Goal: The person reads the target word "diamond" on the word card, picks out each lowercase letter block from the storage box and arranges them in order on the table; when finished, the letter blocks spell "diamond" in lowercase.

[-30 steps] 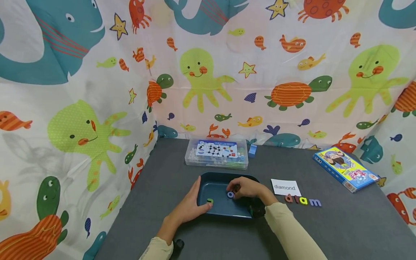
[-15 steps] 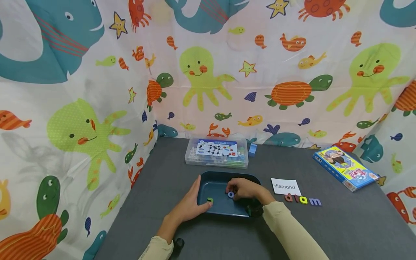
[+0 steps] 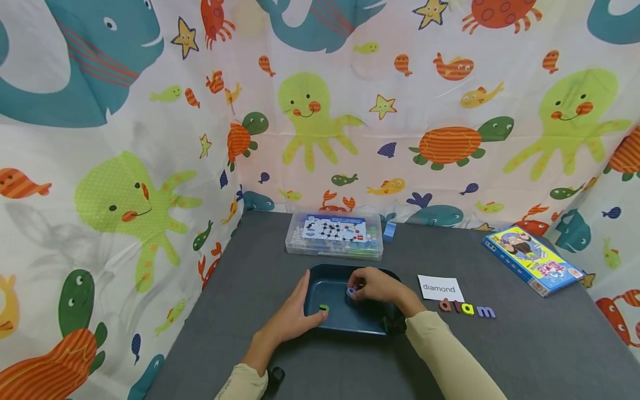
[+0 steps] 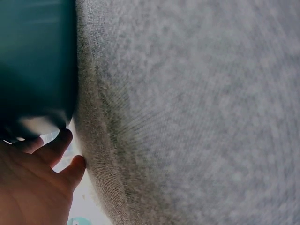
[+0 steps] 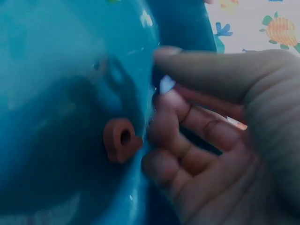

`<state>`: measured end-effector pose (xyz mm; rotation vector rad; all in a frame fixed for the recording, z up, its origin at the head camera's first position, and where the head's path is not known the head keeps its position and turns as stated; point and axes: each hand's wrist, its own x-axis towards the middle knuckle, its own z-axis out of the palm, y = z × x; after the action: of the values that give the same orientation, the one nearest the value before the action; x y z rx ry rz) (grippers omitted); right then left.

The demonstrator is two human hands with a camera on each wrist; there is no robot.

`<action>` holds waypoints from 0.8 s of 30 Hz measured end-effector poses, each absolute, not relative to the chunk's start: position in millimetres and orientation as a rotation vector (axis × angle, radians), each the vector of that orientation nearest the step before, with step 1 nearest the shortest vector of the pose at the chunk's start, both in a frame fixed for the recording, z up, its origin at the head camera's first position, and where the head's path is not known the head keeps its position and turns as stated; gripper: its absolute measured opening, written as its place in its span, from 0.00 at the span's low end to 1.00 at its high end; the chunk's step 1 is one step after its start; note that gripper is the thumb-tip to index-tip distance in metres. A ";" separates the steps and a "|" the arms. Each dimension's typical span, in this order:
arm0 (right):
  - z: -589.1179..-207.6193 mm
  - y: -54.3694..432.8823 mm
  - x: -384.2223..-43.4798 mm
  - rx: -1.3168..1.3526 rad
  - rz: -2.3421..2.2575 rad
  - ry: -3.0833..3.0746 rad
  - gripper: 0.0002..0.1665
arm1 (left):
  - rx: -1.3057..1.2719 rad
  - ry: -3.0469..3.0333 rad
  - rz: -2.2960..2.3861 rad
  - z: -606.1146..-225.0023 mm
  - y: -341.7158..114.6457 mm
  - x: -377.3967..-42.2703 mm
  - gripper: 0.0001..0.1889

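Observation:
My left hand [image 3: 292, 311] holds the left corner of a dark blue tray [image 3: 350, 331], fingers along the outer wall and thumb over the rim. In the left wrist view its fingertips touch the tray's end. Near the thumb lies a small green letter [image 3: 324, 307]. My right hand [image 3: 377, 284] reaches into the tray and pinches a blue ring-shaped letter o [image 3: 351, 291] between thumb and fingertips; in the right wrist view the fingers mostly cover it. A reddish-brown letter [image 5: 121, 140] with a hole sits in the tray below those fingers.
Right of the tray, a white card [image 3: 440, 288] reads "diamond", with red, yellow and purple letters [image 3: 467, 309] in a row below. Behind the tray stand a clear plastic case [image 3: 334, 236] and a small blue block [image 3: 389, 231]. A colourful box [image 3: 533, 260] lies at the far right.
My right hand has risen slightly, bringing the blue letter o a little up and left between its fingertips. The left hand stays at the tray's corner.

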<state>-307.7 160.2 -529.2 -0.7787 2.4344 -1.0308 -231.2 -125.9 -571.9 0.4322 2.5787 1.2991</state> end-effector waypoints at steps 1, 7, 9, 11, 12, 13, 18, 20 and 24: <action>-527.0 160.0 -307.4 -0.761 -1.051 2.430 0.06 | 0.430 2.581 1.298 -571.8 -125.8 -231.3 0.60; -517.7 161.7 -302.2 -0.733 -1.174 2.376 0.08 | 0.438 2.591 1.292 -572.7 -126.3 -230.0 0.60; -515.4 163.5 -300.0 -0.733 -1.216 2.367 0.08 | 0.444 2.589 1.301 -572.7 -126.5 -229.7 0.60; -513.2 165.3 -297.7 -0.733 -1.254 2.358 0.09 | 0.443 2.590 1.312 -572.4 -126.6 -229.2 0.59; -512.2 166.6 -296.7 -0.732 -1.268 2.357 0.10 | 0.440 2.592 1.316 -572.2 -126.7 -229.1 0.59; -510.9 168.1 -295.5 -0.727 -1.280 2.359 0.10 | 0.439 2.592 1.320 -571.9 -126.7 -228.9 0.59; -506.0 179.9 -288.4 -0.715 -1.282 2.460 0.11 | 0.440 2.590 1.309 -570.8 -125.5 -229.5 0.59; -504.4 185.5 -285.6 -0.710 -1.271 2.516 0.11 | 0.438 2.578 1.308 -570.6 -124.8 -230.2 0.59; -501.2 197.1 -280.9 -0.687 -1.254 2.585 0.11 | 0.434 2.553 1.324 -569.9 -123.5 -231.6 0.59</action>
<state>-280.9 197.1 -501.2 -0.6874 2.5853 -1.2540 -231.6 -123.5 -569.9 0.4345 2.5529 1.3236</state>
